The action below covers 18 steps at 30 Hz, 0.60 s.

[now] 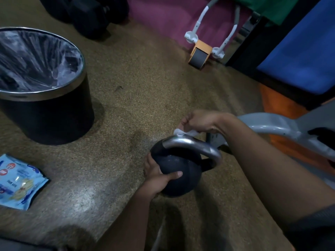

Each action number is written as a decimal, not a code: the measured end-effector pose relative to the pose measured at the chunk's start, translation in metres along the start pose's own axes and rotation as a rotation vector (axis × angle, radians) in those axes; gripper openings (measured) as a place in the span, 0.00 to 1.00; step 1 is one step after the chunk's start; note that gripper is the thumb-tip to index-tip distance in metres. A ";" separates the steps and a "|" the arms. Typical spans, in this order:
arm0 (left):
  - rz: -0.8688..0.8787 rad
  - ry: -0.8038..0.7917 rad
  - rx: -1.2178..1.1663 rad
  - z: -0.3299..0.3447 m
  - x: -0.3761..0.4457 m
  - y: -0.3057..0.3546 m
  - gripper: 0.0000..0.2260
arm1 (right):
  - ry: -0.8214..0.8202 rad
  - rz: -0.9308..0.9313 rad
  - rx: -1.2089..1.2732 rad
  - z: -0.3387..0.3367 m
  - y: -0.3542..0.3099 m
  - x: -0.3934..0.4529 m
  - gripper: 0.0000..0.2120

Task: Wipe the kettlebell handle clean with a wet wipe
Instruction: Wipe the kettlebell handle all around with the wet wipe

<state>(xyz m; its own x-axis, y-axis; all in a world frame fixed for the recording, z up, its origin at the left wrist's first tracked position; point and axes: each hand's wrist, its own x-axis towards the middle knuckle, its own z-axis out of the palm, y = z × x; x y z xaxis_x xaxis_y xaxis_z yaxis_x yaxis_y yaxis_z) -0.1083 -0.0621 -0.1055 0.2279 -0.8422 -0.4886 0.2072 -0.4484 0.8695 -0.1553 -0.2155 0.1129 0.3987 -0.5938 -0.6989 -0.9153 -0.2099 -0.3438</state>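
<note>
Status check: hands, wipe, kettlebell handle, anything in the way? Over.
Left hand steadies the kettlebell body. Right hand pinches the wet wipe against the handle top. Nothing obstructing; grey frame close behind.

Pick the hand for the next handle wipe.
Right. The right hand already pinches the wipe just above the handle. The left hand grips the kettlebell body, steadying it.

You are in a gym or home workout room, on a speckled rubber floor (137, 84). A kettlebell (181, 176) sits in front of you, with an ab roller (201, 53) by a pink mat (163, 17), dark dumbbells (87, 13) beyond, and a grey machine frame (272, 127) on your right.
</note>
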 end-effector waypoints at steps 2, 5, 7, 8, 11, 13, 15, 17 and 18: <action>-0.006 -0.010 -0.005 0.000 0.000 0.000 0.68 | 0.032 -0.025 -0.042 0.007 -0.003 0.003 0.08; -0.009 -0.015 -0.013 -0.001 -0.002 0.001 0.69 | 0.070 -0.067 -0.122 0.010 -0.006 -0.004 0.08; -0.008 -0.012 -0.003 -0.001 -0.001 0.000 0.70 | 0.108 -0.098 -0.208 0.006 -0.008 -0.011 0.09; -0.010 -0.012 0.004 -0.001 -0.001 0.000 0.70 | 0.125 -0.111 -0.245 0.005 -0.009 -0.014 0.09; -0.023 -0.011 0.007 -0.002 -0.003 0.002 0.71 | 0.161 -0.145 -0.273 0.011 -0.014 -0.012 0.10; -0.028 -0.008 0.016 -0.002 -0.003 0.003 0.72 | 0.194 -0.166 -0.260 0.022 -0.015 -0.006 0.09; -0.029 -0.011 0.021 -0.002 -0.003 0.003 0.72 | 0.250 -0.217 -0.296 0.033 -0.016 -0.005 0.08; -0.040 -0.020 0.018 -0.002 -0.002 0.002 0.72 | 0.301 -0.299 -0.377 0.039 -0.015 -0.009 0.08; -0.046 -0.022 0.022 -0.002 -0.002 0.002 0.73 | 0.309 -0.324 -0.396 0.038 -0.014 -0.014 0.08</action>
<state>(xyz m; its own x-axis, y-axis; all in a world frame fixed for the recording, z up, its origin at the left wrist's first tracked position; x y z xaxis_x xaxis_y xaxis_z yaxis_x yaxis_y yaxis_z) -0.1067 -0.0613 -0.1026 0.1975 -0.8267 -0.5268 0.1957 -0.4933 0.8475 -0.1456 -0.1750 0.1040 0.6803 -0.6370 -0.3626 -0.7253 -0.6564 -0.2075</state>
